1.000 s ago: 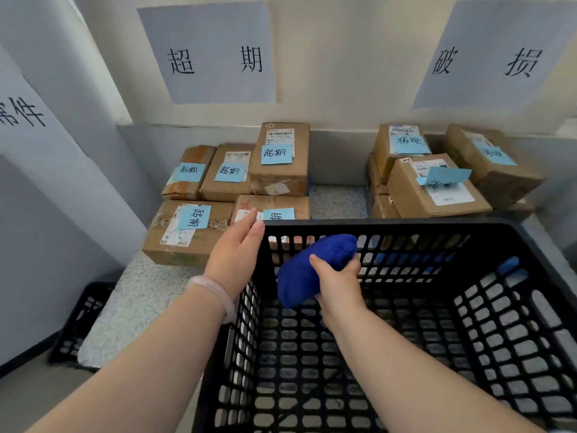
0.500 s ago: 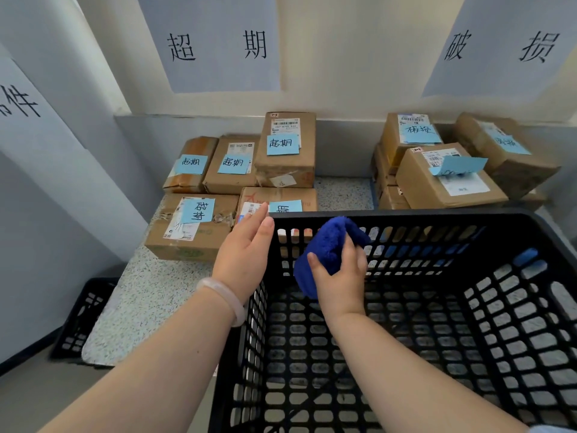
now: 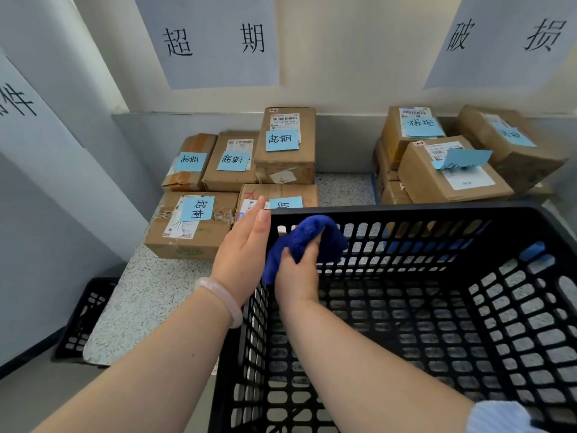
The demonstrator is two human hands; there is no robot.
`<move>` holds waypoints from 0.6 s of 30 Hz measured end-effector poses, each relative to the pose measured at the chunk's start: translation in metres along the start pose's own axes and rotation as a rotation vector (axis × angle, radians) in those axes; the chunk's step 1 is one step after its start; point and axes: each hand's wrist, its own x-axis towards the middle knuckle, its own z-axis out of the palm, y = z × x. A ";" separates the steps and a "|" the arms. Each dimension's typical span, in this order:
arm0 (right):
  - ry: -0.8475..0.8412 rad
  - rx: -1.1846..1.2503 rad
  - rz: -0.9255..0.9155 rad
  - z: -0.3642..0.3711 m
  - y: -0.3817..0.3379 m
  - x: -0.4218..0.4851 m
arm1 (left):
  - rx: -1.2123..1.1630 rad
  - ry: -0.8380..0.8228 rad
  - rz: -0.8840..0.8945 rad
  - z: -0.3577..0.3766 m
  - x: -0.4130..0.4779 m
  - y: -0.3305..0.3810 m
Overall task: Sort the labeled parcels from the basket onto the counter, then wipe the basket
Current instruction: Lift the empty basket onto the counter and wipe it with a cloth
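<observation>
The right hand (image 3: 296, 276) has its fingers (image 3: 312, 254) clenched round a blue cloth (image 3: 307, 235), pressed against the far inner wall of the black lattice basket (image 3: 437, 214). The left hand (image 3: 242, 254) lies flat, fingers released, on the basket's corner. Behind, on the speckled worktop (image 3: 150, 295), brown parcels (image 3: 285, 145) wear blue notes reading 超期, under a wall sign (image 3: 212, 39) saying the same; the right sign (image 3: 505, 35) reads 破损.

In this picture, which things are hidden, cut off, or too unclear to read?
All in the head view:
- Front parcel: its blue note is half hidden by the basket rim.
- Left wall sign: cut off by the picture edge.
- Folded blue note: writing unreadable.
- Right hand: fingers hidden in the blue cloth.
</observation>
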 end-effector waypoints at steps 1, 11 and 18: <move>-0.027 -0.013 -0.047 0.001 0.004 -0.003 | 0.002 -0.005 0.008 0.000 0.000 -0.001; -0.095 -0.115 -0.115 -0.040 0.013 0.017 | 0.020 0.008 0.018 0.001 -0.002 0.001; -0.060 0.659 0.466 -0.031 0.012 0.007 | 0.024 0.008 0.001 0.003 -0.006 0.004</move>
